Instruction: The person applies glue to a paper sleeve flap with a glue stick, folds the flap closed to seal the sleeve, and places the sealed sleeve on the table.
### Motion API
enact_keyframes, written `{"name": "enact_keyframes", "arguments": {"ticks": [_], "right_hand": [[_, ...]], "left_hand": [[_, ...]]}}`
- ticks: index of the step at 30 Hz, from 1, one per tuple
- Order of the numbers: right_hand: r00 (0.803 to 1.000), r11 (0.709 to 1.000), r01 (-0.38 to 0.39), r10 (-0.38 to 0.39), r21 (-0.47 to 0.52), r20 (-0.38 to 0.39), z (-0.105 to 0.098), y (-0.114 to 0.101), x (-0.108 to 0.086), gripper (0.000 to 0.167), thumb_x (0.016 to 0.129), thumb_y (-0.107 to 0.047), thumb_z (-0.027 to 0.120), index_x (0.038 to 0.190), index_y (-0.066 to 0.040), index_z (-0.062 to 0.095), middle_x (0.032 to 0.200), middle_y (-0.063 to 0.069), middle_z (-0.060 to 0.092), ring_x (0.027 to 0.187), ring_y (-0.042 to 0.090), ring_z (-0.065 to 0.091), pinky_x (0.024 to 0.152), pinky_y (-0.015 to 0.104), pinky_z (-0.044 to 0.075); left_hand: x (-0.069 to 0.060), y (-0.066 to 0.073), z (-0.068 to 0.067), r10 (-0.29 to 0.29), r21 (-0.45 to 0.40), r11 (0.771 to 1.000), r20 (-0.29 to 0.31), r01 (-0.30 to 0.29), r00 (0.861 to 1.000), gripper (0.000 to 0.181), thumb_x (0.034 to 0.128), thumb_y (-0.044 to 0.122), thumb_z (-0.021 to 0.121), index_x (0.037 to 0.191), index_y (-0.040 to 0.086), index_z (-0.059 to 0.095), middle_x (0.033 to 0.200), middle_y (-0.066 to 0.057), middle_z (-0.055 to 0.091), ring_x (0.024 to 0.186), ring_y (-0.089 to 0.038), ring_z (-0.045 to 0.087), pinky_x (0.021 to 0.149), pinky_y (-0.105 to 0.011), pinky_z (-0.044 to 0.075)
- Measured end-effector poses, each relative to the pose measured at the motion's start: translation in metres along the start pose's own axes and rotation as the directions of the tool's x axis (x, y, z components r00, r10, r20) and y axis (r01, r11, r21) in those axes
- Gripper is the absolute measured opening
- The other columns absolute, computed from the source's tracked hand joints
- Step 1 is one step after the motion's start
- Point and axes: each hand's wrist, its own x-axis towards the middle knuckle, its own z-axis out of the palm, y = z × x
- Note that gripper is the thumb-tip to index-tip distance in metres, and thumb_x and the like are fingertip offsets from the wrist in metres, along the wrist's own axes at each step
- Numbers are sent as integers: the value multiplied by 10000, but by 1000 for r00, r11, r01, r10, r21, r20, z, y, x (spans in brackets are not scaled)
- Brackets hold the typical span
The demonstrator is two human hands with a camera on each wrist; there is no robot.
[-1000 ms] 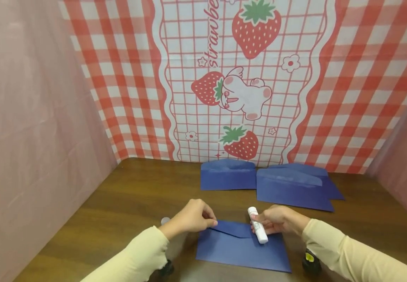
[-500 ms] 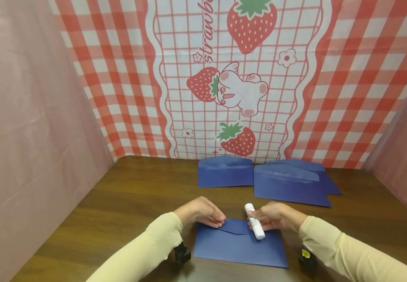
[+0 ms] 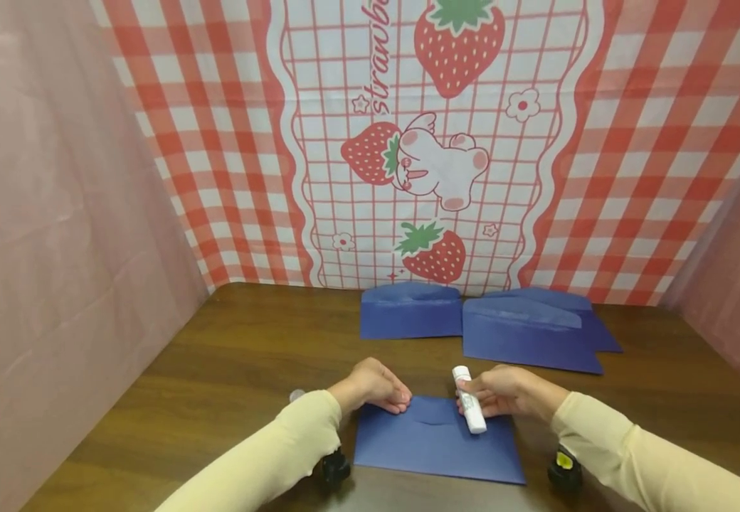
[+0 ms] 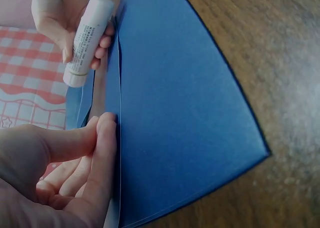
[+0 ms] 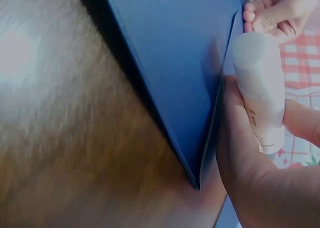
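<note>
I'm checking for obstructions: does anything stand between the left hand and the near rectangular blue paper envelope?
Nothing visible does: the left hand touches the near blue paper envelope at its far edge. The white cylindrical tube in the right hand is over the envelope's right side, not between them.

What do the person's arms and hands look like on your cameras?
The left hand and right hand are ungloved. Plain, pale yellow sleeves end near the wrists. A small black device shows by each cuff; the right one bears a yellow patch.

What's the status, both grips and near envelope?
Left grip on near envelope. Right grip holds white tube. Flap folded over; tube close by, possibly obstructing.
</note>
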Motion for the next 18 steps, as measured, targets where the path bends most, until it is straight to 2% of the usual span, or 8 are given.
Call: {"name": "enact_keyframes", "arguments": {"ticks": [4, 9, 13, 18], "right_hand": [[1000, 1000, -2, 2, -19, -7, -8, -1, -5, 331, 958, -127, 540, 1139, 147, 497, 851, 38, 695, 794, 130, 671, 769, 309, 579], [1000, 998, -9, 10, -70, 23, -13, -1, -5, 284, 959, -125, 534, 1091, 126, 541, 840, 26, 694, 793, 114, 661, 762, 288, 569], [999, 996, -13, 16, -87, 33, -14, 1, -3, 259, 960, -123, 536, 1069, 111, 563, 829, 21, 689, 790, 107, 658, 763, 283, 567], [998, 994, -47, 52, -95, 44, -19, 1, 1, 271, 978, -139, 509, 1097, 103, 537, 864, 22, 675, 813, 111, 650, 781, 286, 563]], "left_hand": [[1, -2, 0, 3, -5, 1000, -11, -3, 1000, 109, 787, -103, 684, 889, -113, 724, 813, -210, 739, 567, -89, 641, 596, -231, 589], [1, -2, -1, 0, 1, 1000, -17, 0, 1000, 107, 780, -97, 698, 882, -102, 730, 836, -226, 737, 563, -91, 644, 593, -233, 590], [0, 3, 0, -13, 14, 1000, 0, 13, 1000, 115, 780, -112, 684, 889, -124, 719, 794, -204, 736, 545, -90, 621, 610, -253, 596], [1, 15, 4, -31, -22, 999, 37, 32, 999, 129, 791, -137, 640, 905, -158, 698, 773, -201, 723, 549, -109, 604, 650, -283, 604]]}}
